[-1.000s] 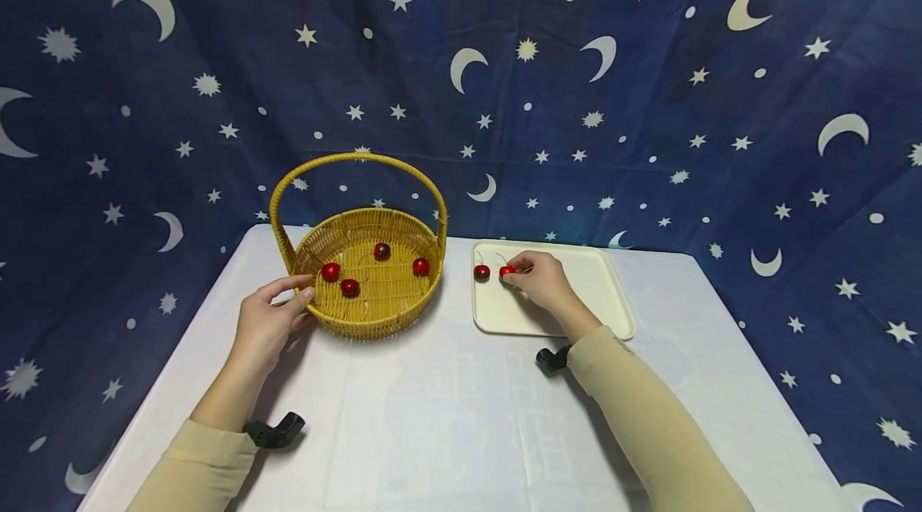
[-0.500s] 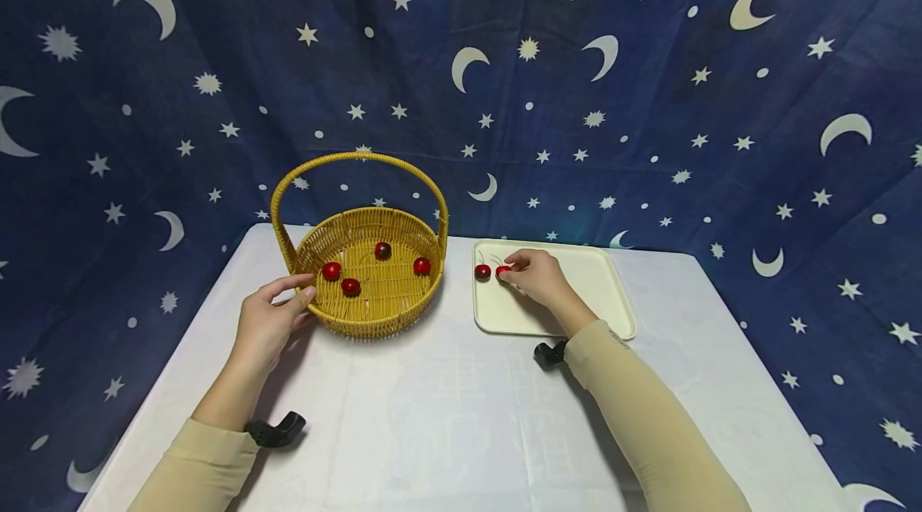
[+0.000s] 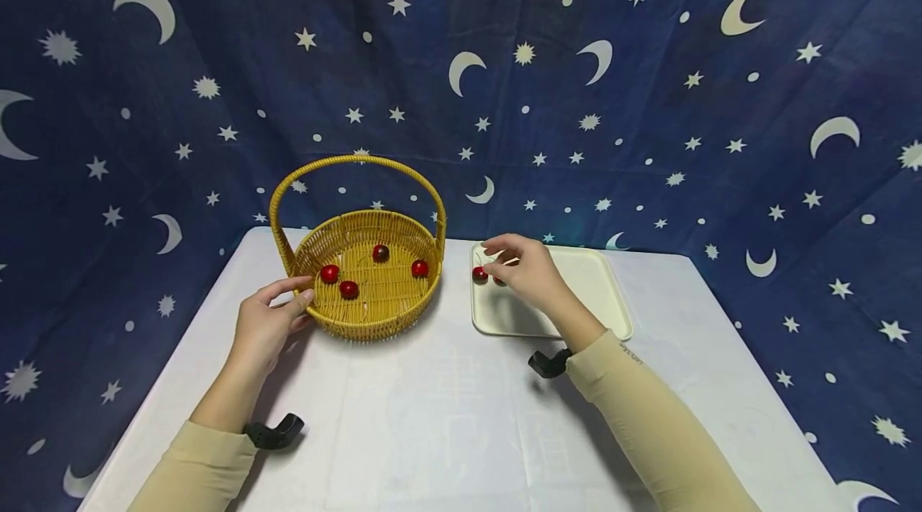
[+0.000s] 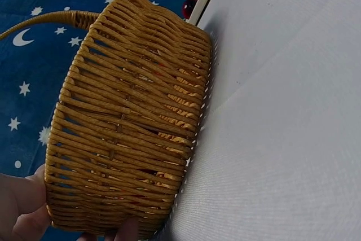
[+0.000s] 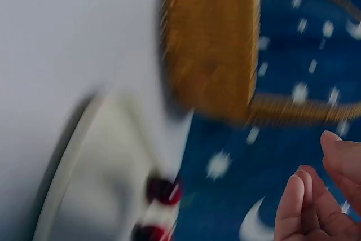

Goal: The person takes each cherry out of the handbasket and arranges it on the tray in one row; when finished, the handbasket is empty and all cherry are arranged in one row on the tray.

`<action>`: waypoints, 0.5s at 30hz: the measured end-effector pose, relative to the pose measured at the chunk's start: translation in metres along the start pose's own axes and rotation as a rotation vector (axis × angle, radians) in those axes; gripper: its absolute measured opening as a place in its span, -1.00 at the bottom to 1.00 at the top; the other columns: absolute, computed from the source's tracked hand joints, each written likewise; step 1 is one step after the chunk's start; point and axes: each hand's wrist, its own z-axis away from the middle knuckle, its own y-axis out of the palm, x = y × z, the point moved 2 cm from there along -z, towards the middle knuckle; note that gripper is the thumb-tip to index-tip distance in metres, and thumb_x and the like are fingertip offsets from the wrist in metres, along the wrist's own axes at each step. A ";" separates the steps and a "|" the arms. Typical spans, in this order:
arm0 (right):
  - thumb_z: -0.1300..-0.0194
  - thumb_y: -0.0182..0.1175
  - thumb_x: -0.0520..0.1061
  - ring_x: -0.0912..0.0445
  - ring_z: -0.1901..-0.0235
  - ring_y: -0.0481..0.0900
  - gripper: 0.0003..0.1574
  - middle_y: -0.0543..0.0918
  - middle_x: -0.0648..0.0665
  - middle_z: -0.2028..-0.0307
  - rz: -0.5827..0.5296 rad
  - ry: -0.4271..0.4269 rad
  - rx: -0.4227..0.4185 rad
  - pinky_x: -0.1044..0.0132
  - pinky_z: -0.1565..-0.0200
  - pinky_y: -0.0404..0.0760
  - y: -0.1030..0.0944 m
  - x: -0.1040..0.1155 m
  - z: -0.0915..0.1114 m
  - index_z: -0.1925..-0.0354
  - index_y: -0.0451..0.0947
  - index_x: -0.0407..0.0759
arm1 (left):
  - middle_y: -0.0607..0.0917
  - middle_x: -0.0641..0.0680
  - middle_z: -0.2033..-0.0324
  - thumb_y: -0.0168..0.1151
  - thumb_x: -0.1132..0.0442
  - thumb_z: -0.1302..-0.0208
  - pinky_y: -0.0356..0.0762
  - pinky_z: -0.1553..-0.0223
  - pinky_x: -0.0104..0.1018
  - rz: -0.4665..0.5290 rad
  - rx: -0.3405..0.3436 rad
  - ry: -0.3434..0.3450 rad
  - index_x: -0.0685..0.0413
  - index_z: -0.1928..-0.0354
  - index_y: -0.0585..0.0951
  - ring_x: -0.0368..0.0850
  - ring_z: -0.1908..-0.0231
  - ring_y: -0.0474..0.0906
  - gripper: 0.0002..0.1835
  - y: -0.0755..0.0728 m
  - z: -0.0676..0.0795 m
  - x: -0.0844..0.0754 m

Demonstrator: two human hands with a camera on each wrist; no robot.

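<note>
My left hand [image 3: 266,324] grips the left rim of a yellow wicker basket [image 3: 374,326] with a tall hooped handle. Several red cherries [image 3: 349,290] lie scattered inside it. In the left wrist view, thumb and fingers [image 4: 25,196] bracket the basket's edge. Over the cream tray [image 3: 591,296] hovers my right hand [image 3: 529,276], fingers parted and holding nothing. Two cherries sit side by side at the tray's left end: one cherry [image 3: 479,275] shows plainly, the other is partly hidden behind the hand. The right wrist view, blurred, shows both cherries [image 5: 163,190] apart from the fingertips.
A white cloth covers the table [image 3: 432,416]. Behind it hangs a dark blue curtain [image 3: 403,40] with moons and stars. A strip of table separates basket and tray. Each wrist wears a black camera mount [image 3: 276,432].
My right hand slid a pinched cherry left until it was close to the other one, then let go and rose slightly. The left hand and the basket have stayed put.
</note>
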 end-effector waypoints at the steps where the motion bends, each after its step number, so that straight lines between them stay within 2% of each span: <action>1: -0.31 0.50 -0.24 0.00 0.15 0.76 -0.59 0.82 -0.14 0.00 -0.021 -0.024 0.022 0.14 0.08 0.83 0.005 0.009 0.002 -0.13 0.77 -0.08 | 0.46 0.28 -0.44 0.28 0.22 -0.59 0.81 -0.06 -0.36 0.003 0.000 0.002 0.19 -0.46 0.55 -0.39 0.09 0.76 -0.51 0.000 0.000 0.000; 5: -0.31 0.49 -0.28 0.05 0.14 0.74 -0.58 0.81 -0.16 -0.02 -0.091 -0.114 0.120 0.03 -0.04 0.84 0.032 0.042 0.005 -0.14 0.76 -0.13 | 0.47 0.29 -0.43 0.28 0.22 -0.59 0.81 -0.05 -0.37 0.010 -0.001 0.009 0.20 -0.46 0.55 -0.40 0.10 0.76 -0.51 0.000 0.001 0.000; 7: -0.31 0.49 -0.28 0.07 0.13 0.73 -0.57 0.81 -0.14 -0.02 -0.112 -0.140 0.166 0.04 -0.06 0.84 0.048 0.055 0.004 -0.14 0.76 -0.13 | 0.47 0.29 -0.42 0.27 0.22 -0.59 0.81 -0.05 -0.36 0.010 -0.002 0.013 0.20 -0.46 0.55 -0.40 0.10 0.76 -0.51 0.000 0.001 0.000; 10: -0.30 0.50 -0.28 0.10 0.11 0.74 -0.55 0.82 -0.10 -0.03 -0.123 -0.161 0.227 0.15 -0.03 0.83 0.074 0.069 -0.004 -0.15 0.76 -0.09 | 0.47 0.29 -0.43 0.27 0.21 -0.59 0.81 -0.06 -0.35 0.006 -0.001 0.016 0.20 -0.46 0.55 -0.40 0.10 0.75 -0.50 0.000 0.001 -0.001; 12: -0.30 0.52 -0.25 0.14 0.09 0.73 -0.52 0.81 -0.05 -0.04 -0.095 -0.156 0.268 0.28 0.01 0.80 0.091 0.076 -0.012 -0.17 0.75 -0.03 | 0.46 0.29 -0.44 0.27 0.20 -0.59 0.81 -0.07 -0.35 0.001 -0.001 0.014 0.19 -0.46 0.55 -0.41 0.10 0.75 -0.50 0.000 0.001 -0.001; 15: -0.31 0.53 -0.22 0.13 0.03 0.73 -0.47 0.81 -0.05 -0.10 -0.035 -0.159 0.332 0.35 0.01 0.76 0.117 0.085 -0.027 -0.23 0.73 -0.01 | 0.45 0.29 -0.46 0.27 0.20 -0.60 0.81 -0.06 -0.36 0.003 -0.001 0.009 0.20 -0.47 0.54 -0.41 0.10 0.75 -0.50 0.001 0.002 -0.001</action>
